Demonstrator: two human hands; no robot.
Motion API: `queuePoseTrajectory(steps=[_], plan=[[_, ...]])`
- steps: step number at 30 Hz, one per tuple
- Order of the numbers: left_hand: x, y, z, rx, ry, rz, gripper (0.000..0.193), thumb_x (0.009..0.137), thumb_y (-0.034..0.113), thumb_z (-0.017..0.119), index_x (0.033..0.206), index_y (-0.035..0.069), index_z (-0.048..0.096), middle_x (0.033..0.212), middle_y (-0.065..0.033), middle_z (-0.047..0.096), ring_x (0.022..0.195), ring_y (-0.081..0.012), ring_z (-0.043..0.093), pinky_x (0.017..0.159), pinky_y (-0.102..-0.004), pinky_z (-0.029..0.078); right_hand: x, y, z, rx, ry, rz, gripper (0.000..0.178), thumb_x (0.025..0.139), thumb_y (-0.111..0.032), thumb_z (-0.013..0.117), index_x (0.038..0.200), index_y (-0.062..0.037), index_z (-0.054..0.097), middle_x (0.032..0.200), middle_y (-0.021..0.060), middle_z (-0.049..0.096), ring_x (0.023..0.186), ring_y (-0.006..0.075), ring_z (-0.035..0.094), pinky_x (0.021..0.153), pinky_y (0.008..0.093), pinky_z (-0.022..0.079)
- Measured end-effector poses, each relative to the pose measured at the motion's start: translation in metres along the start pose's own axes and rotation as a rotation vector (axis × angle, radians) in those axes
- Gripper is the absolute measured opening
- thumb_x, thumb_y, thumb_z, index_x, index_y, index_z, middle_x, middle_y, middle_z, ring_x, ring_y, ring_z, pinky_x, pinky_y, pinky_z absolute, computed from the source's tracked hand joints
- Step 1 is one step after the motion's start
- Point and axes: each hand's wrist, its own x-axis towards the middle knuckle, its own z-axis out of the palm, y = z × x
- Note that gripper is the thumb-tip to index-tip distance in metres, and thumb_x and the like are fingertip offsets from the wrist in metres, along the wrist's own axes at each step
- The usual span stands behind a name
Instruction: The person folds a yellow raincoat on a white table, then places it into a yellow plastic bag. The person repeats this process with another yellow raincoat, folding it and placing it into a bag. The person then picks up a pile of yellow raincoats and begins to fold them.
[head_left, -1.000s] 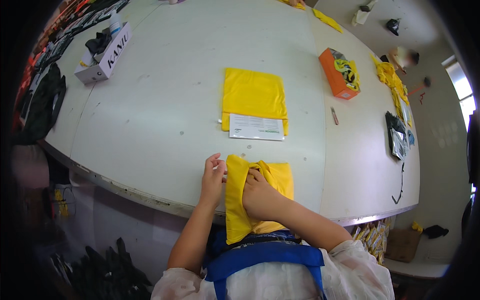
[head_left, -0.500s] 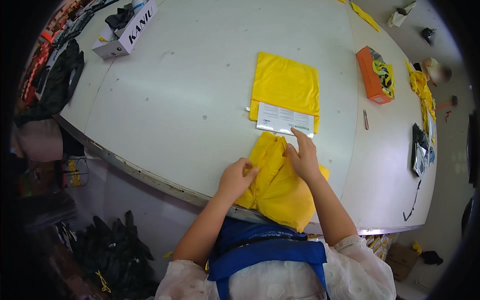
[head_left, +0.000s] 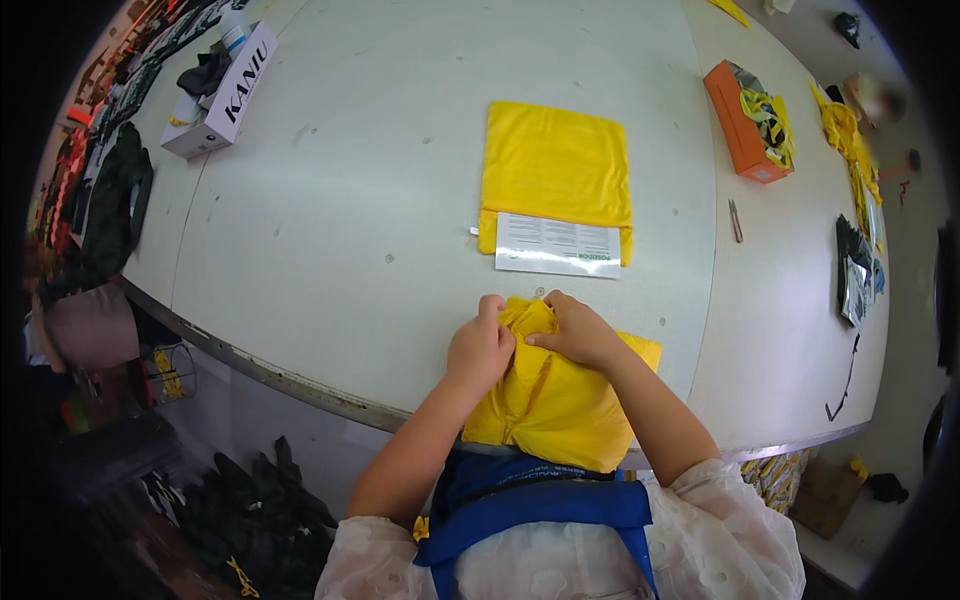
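A bundle of yellow fabric (head_left: 560, 400), folded and creased, lies at the near edge of the table against my blue apron. My left hand (head_left: 482, 345) is closed on the bundle's upper left edge, its fingers curled into the cloth. From the right, my right hand (head_left: 580, 330) grips the top of the same fabric, thumb pointing inward. Farther up, a flat yellow pouch (head_left: 556, 165) lies on the table. A white printed card (head_left: 558, 246) covers its lower part and sticks out toward me, apart from both hands.
On the white table (head_left: 330, 200), a white box (head_left: 225, 100) with dark cloth stands far left. An orange box (head_left: 745, 130) of yellow-green straps and small snips (head_left: 735, 222) sit at right. Dark packaged items (head_left: 852, 270) lie farther right. Dark garments (head_left: 250, 510) are piled below the table's left edge.
My right hand has come down from near the card and now grips the bundle's top. The left hand has closed on the cloth, and the bundle's upper end is gathered.
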Motion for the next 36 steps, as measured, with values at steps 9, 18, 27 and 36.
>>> queuePoseTrajectory(steps=[9, 18, 27, 36], plan=[[-0.004, 0.012, 0.011, 0.141, 0.057, 0.353, 0.025, 0.080, 0.007, 0.058, 0.102, 0.007, 0.047, 0.075, -0.0161, 0.063, 0.067, -0.0364, 0.061, 0.058, -0.0463, 0.048, 0.022, 0.021, 0.018, 0.088, 0.081, 0.010, 0.047, 0.072, -0.037, 0.071, 0.106, -0.0064, 0.057, 0.092, 0.0142, 0.068, 0.091, 0.0314, 0.064, 0.078, 0.0420, 0.050], [0.005, 0.024, 0.016, 0.237, -0.025, 0.258, 0.021, 0.081, 0.009, 0.056, 0.101, 0.006, 0.049, 0.086, -0.0185, 0.062, 0.073, -0.0388, 0.061, 0.062, -0.0472, 0.049, 0.033, 0.002, 0.009, -0.023, 0.052, 0.184, 0.042, 0.072, -0.021, 0.070, 0.109, -0.0048, 0.058, 0.100, 0.0172, 0.066, 0.096, 0.0339, 0.062, 0.082, 0.0409, 0.050], [-0.050, 0.015, 0.000, 0.212, 0.047, 0.090, 0.020, 0.083, 0.007, 0.056, 0.102, 0.004, 0.051, 0.091, -0.0198, 0.060, 0.079, -0.0400, 0.060, 0.067, -0.0472, 0.049, -0.093, 0.008, 0.047, -0.153, 0.399, -0.615, 0.046, 0.079, -0.029, 0.068, 0.122, -0.0127, 0.058, 0.126, 0.0110, 0.055, 0.123, 0.0308, 0.045, 0.102, 0.0494, 0.033], [-0.035, 0.009, 0.037, 0.103, 0.052, 0.222, 0.015, 0.083, 0.006, 0.054, 0.098, 0.004, 0.050, 0.088, -0.0192, 0.059, 0.080, -0.0402, 0.059, 0.067, -0.0465, 0.049, -0.073, -0.005, 0.074, -0.496, 0.313, -0.374, 0.052, 0.081, -0.049, 0.060, 0.123, -0.0180, 0.060, 0.138, 0.0030, 0.049, 0.134, 0.0294, 0.037, 0.105, 0.0614, 0.020]])
